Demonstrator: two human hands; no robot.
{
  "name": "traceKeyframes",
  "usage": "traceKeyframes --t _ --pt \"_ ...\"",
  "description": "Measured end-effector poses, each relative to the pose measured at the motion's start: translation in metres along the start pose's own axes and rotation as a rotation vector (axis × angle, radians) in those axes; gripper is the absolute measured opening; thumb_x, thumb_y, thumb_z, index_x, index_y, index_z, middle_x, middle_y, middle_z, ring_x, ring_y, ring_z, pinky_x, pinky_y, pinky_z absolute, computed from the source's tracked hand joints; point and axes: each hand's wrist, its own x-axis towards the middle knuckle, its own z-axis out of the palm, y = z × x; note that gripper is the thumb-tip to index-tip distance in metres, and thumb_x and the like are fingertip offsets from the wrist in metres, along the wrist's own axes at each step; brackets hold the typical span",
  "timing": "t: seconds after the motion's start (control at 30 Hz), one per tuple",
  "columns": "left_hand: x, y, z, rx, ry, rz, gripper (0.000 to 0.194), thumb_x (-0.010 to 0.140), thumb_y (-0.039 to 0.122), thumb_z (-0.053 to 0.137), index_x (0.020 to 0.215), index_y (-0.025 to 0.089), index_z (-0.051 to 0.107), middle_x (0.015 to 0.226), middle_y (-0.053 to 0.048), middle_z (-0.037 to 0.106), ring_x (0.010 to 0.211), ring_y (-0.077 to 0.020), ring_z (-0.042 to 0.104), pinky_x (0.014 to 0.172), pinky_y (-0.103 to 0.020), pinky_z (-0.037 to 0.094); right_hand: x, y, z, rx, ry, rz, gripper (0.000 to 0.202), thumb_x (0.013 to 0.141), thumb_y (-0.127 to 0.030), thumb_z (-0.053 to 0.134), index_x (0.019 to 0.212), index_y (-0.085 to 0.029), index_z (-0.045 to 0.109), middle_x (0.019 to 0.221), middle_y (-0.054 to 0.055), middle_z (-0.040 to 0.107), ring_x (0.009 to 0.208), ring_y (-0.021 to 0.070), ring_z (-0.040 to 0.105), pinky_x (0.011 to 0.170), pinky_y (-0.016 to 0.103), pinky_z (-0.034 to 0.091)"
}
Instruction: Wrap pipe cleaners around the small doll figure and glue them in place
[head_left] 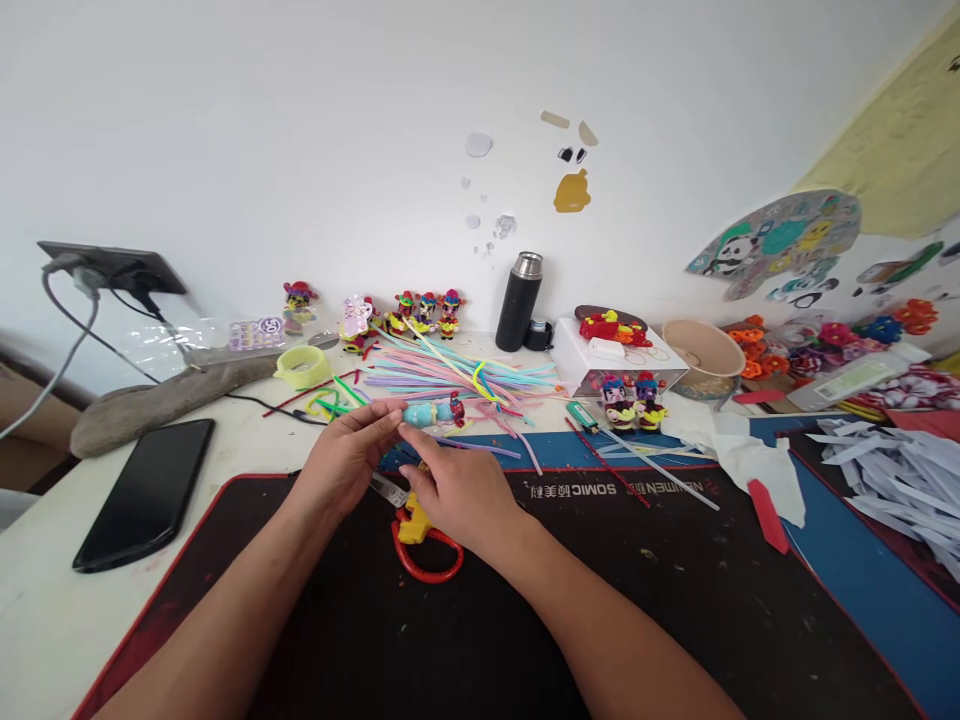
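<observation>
The left hand (360,442) pinches one end of a light-blue, fuzzy cylindrical piece with a red tip (430,411), held above the red-trimmed black fabric mat (337,620); the right hand (476,490) is half curled, its index finger close by, though whether it touches or grips is unclear; a loose pinch could let the piece twist or drop onto the yellow-and-red-handled metal scissors (413,525) below.
</observation>
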Motion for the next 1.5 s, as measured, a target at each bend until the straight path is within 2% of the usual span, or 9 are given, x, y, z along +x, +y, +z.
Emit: traceKeyframes --t 0.23,0.4,0.63,0.73,0.87,0.97,1.2,1.5 --pt "0.000 0.000 0.000 0.044 -0.005 0.054 0.039 0.059 0.032 0.102 0.089 0.017 0.084 0.087 -0.002 0.075 0.080 -0.0138 0.069 0.075 -0.023 0.057 0.000 0.002 0.003 0.106 0.040 0.025 0.052 0.107 -0.040 0.058 0.157 -0.026 0.054 0.096 0.006 0.084 0.084 0.0262 0.079 0.069 0.032 0.050" --pt "-0.001 0.002 0.002 0.042 0.010 0.095 0.039 0.058 0.031 0.102 0.090 0.017 0.083 0.089 -0.002 0.076 0.081 -0.0148 0.069 0.075 -0.024 0.057 -0.001 0.006 0.007 0.263 0.136 0.024 0.041 0.106 -0.038 0.060 0.144 -0.025 0.066 0.099 0.005 0.084 0.088 0.0236 0.079 0.074 0.030 0.051" --pt "0.000 0.002 0.000 0.047 0.001 0.114 0.040 0.061 0.030 0.100 0.094 0.019 0.081 0.086 -0.002 0.075 0.079 -0.0153 0.068 0.075 -0.026 0.057 -0.001 0.006 0.007 0.313 0.164 0.026 0.035 0.105 -0.036 0.059 0.135 -0.023 0.072 0.098 0.005 0.084 0.084 0.0221 0.078 0.074 0.029 0.050" --pt "-0.002 0.003 0.000 0.071 -0.015 0.124 0.047 0.064 0.030 0.099 0.105 0.020 0.079 0.089 -0.002 0.073 0.080 -0.0156 0.068 0.076 -0.027 0.057 -0.001 0.006 0.007 0.319 0.163 0.015 0.034 0.105 -0.035 0.059 0.134 -0.024 0.072 0.097 0.005 0.084 0.083 0.0217 0.078 0.073 0.029 0.050" --pt "-0.004 0.004 0.001 0.101 -0.021 0.122 0.069 0.066 0.032 0.098 0.128 0.023 0.070 0.091 0.000 0.071 0.082 -0.0165 0.068 0.079 -0.029 0.057 -0.001 0.006 0.009 0.339 0.181 -0.001 0.033 0.105 -0.034 0.059 0.133 -0.023 0.073 0.099 0.005 0.084 0.084 0.0214 0.078 0.074 0.029 0.050" --pt "-0.005 0.004 0.002 0.131 -0.004 0.140 0.077 0.066 0.033 0.096 0.136 0.023 0.064 0.093 0.000 0.071 0.082 -0.0170 0.068 0.078 -0.029 0.055 -0.001 0.007 0.010 0.355 0.193 -0.002 0.033 0.105 -0.034 0.058 0.132 -0.022 0.073 0.097 0.005 0.084 0.081 0.0207 0.077 0.074 0.029 0.050" --pt "-0.007 0.006 0.005 0.246 -0.016 0.262 0.070 0.070 0.036 0.093 0.132 0.022 0.062 0.096 -0.001 0.071 0.086 -0.0190 0.069 0.082 -0.033 0.056 -0.001 0.008 0.009 0.367 0.203 0.022 0.033 0.104 -0.034 0.059 0.131 -0.022 0.074 0.087 0.004 0.082 0.075 0.0206 0.075 0.071 0.029 0.048" --pt "-0.008 0.008 0.006 0.353 -0.022 0.328 0.071 0.071 0.038 0.090 0.133 0.023 0.059 0.098 -0.003 0.071 0.093 -0.0224 0.071 0.085 -0.037 0.058 -0.002 0.007 0.011 0.402 0.219 0.016 0.033 0.103 -0.034 0.060 0.129 -0.021 0.076 0.081 0.003 0.079 0.069 0.0191 0.071 0.068 0.028 0.046"
